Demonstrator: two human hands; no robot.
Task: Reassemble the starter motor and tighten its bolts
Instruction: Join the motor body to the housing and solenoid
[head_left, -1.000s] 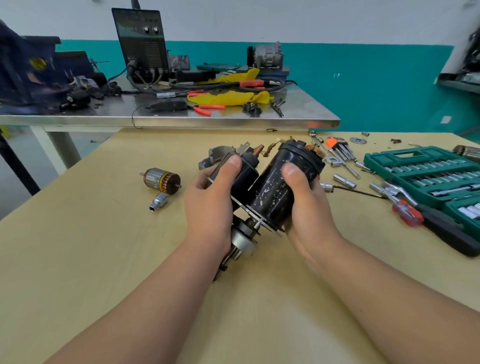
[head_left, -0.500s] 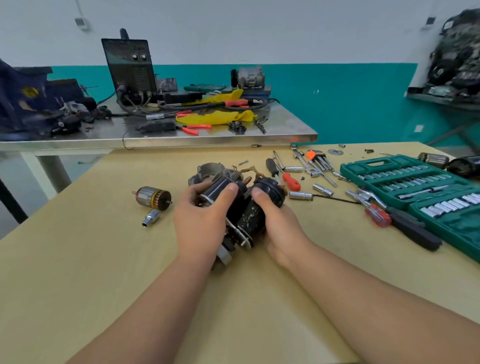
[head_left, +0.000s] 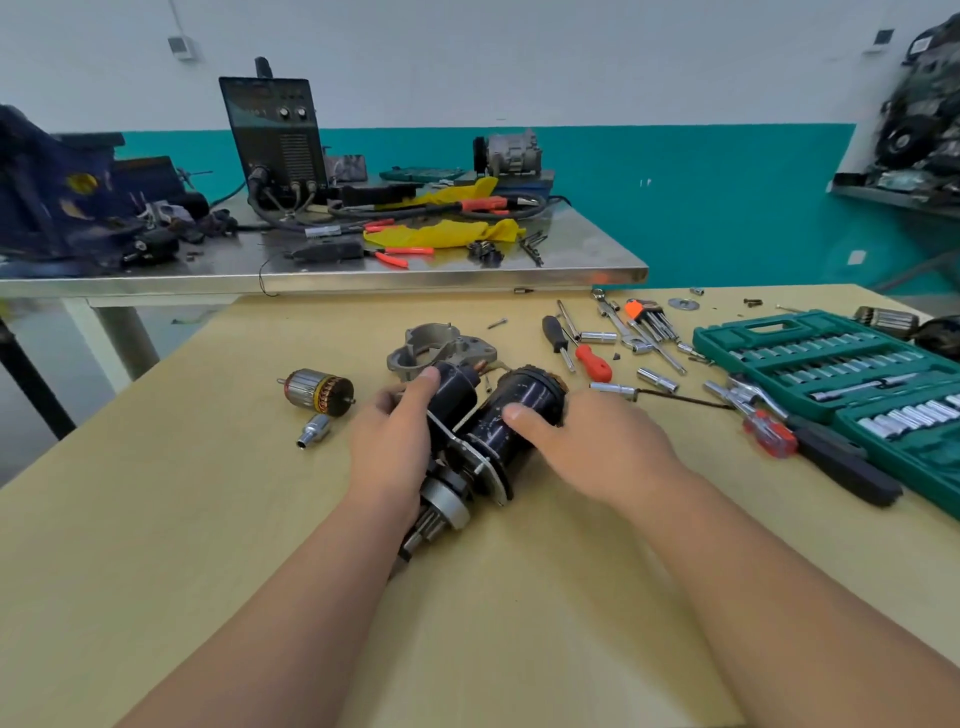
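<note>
The left hand (head_left: 392, 452) is closed round the smaller black cylinder, the solenoid (head_left: 454, 387), with the thumb laid along its top. The right hand (head_left: 597, 447) is wrapped over the larger housing (head_left: 524, 400), thumb on top. Its fingers are blurred, but a grip is read. Between them the starter motor (head_left: 488, 436) is held at about the middle of the tabletop (head_left: 208, 571) and appears to rest on it. Its pinion (head_left: 441, 512) is turned toward the near edge.

The step is judged to be the steadying of the half-built body so that the loose parts can be fitted. Both cylinders are round and smooth, so rolling should be guarded against, and the weight is best taken on the flat plate between them. The cast nose piece should be lined up with the plate holes before any bolt is driven, and the bolts drawn up evenly.

The housing is glossy black with pale scuffs. The plate is thin sheet metal, and the pinion is bright and toothed. Just beyond the motor, toward the far edge, the nose casting (head_left: 441, 343) is seen, dull grey and rough. Toward the left edge an armature (head_left: 319, 392) lies apart, with copper windings and a ribbed steel core, and a chromed socket (head_left: 313, 431) sits just beside it. Toward the right edge a red-handled screwdriver (head_left: 592, 361) is found. Past it an open green plastic socket case (head_left: 769, 332) holds rows of bright sockets.
</note>
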